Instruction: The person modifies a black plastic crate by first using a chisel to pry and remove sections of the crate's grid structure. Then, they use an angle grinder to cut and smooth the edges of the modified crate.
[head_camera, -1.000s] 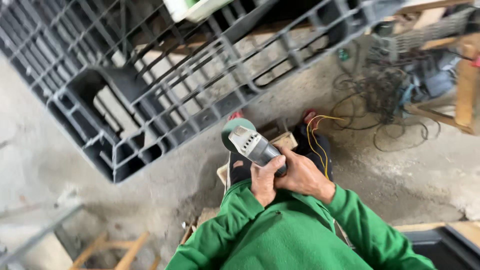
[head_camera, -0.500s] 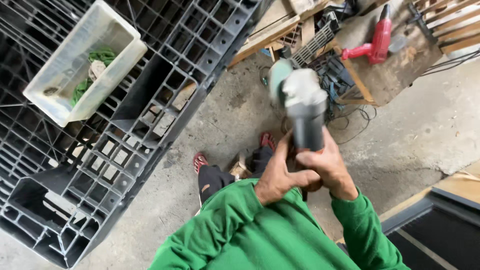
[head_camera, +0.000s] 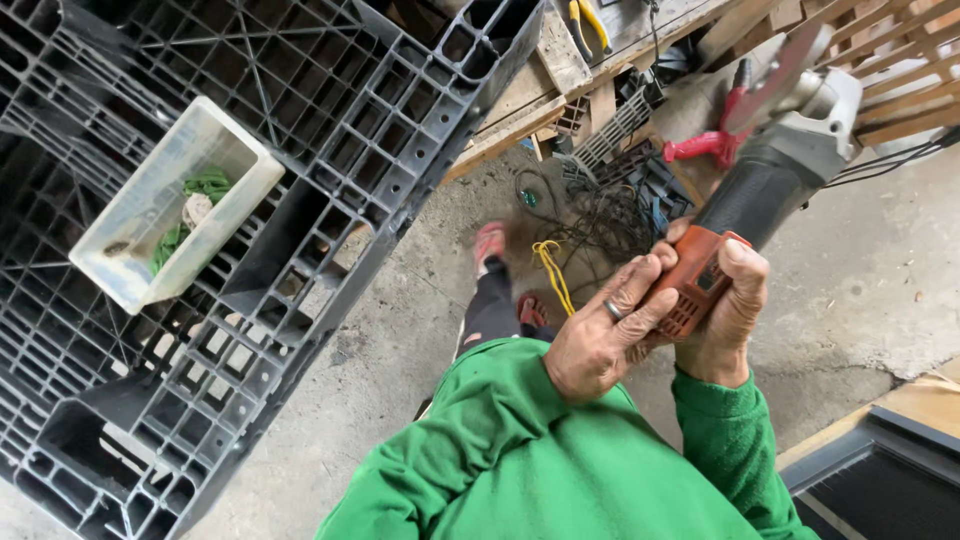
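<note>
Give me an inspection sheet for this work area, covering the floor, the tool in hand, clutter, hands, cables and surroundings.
Surface: bare concrete floor, dusty.
Job's things: angle grinder, disc end up and away, orange rear end in the hands.
Clutter: white tub with green rags on black plastic pallet; red tool; pliers.
Grippers: left hand and right hand both grip the grinder's rear.
Cables: tangled wires, yellow strand.
Surroundings: wooden planks.
</note>
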